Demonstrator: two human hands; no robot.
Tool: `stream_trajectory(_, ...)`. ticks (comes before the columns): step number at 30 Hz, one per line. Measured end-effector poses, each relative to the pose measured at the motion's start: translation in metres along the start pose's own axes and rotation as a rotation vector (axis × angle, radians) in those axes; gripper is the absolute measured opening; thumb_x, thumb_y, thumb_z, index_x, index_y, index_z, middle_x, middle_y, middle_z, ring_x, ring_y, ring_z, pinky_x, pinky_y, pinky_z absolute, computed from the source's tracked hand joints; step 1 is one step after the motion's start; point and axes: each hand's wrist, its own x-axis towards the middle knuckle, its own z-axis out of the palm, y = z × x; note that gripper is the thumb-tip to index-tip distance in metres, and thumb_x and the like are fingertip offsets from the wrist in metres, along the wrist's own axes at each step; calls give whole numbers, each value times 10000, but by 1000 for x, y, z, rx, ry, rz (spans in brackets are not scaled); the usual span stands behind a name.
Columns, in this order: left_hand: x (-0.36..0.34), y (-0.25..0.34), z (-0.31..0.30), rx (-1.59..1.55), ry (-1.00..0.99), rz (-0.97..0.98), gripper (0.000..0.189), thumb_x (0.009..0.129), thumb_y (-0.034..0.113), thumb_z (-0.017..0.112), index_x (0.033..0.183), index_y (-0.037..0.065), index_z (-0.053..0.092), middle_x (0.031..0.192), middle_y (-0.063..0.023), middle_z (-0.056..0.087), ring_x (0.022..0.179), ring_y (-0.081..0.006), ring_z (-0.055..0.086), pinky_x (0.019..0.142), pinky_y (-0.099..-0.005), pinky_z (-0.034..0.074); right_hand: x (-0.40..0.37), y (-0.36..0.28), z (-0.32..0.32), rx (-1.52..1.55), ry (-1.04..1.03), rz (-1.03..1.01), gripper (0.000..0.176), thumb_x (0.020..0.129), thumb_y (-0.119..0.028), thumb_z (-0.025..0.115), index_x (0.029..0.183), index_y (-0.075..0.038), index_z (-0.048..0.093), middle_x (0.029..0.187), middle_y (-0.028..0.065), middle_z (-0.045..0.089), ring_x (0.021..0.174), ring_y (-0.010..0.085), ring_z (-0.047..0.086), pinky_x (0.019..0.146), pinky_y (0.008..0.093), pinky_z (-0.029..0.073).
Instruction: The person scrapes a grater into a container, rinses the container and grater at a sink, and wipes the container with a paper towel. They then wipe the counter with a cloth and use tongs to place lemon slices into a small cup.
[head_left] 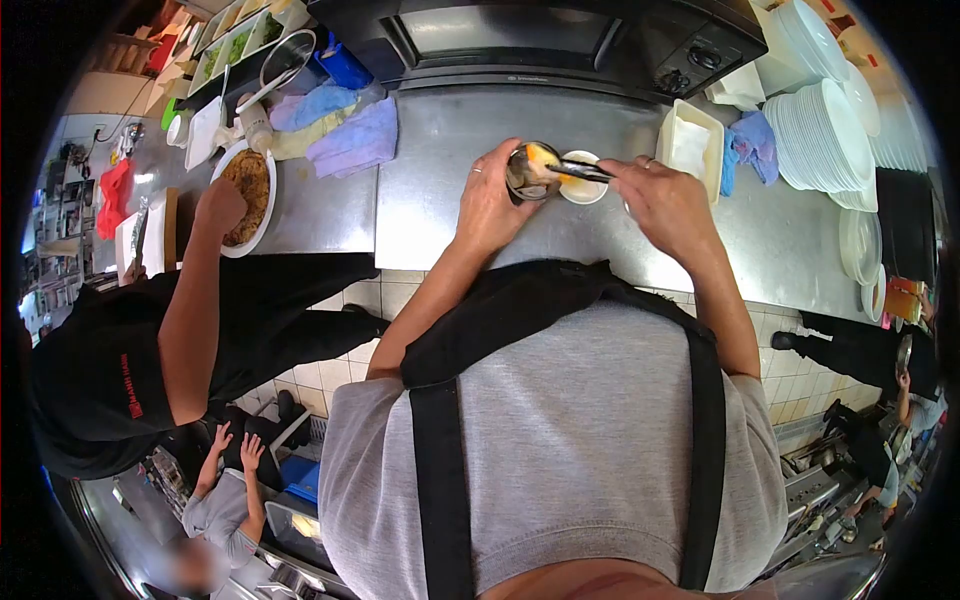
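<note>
My left hand (490, 200) is wrapped round a small metal cup (528, 178), tilted toward the right, with pale and orange food at its mouth. In my right hand (660, 205) are dark tongs (585, 171), their tips at the orange and white food (542, 160). Beneath the tongs a small white bowl (583, 192) stands on the steel counter (430, 140). The bowl's contents are partly hidden by the tongs.
At the left a co-worker's hand (222, 207) is over an oval plate (262, 215) of brown food. Cloths (355, 140) lie beyond it. A black appliance (500, 35) stands behind; a cream container (690, 145) and stacked white plates (820, 135) are at the right.
</note>
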Motion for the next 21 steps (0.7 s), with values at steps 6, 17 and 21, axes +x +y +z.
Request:
stream_trajectory(6, 1, -6, 0, -34, 8, -28, 762, 635, 155, 815, 1280, 59, 420, 1176, -170, 566, 1104, -363, 529, 926, -418, 440, -5, 5, -7, 79, -27, 77, 262, 885, -189, 555, 1127, -141, 643, 907, 144, 643, 808, 301, 637, 692, 386, 505)
stream_trajectory(17, 1, -2, 3, -24, 10, 10, 791, 631, 177, 828, 1291, 60, 409, 1171, -180, 564, 1092, -367, 535, 907, -427, 452, 1, 4, 19, -210, 15, -69, 280, 844, -153, 555, 1110, -130, 641, 869, 81, 637, 729, 245, 644, 586, 351, 532)
stream_trajectory(21, 2, 0, 2, -33, -8, -30, 788, 632, 175, 826, 1291, 60, 409, 1174, -180, 563, 1097, -368, 532, 911, -427, 452, 0, 3, 15, -88, 56, -37, 269, 867, -172, 567, 1122, -143, 643, 870, 97, 637, 729, 267, 638, 616, 363, 521)
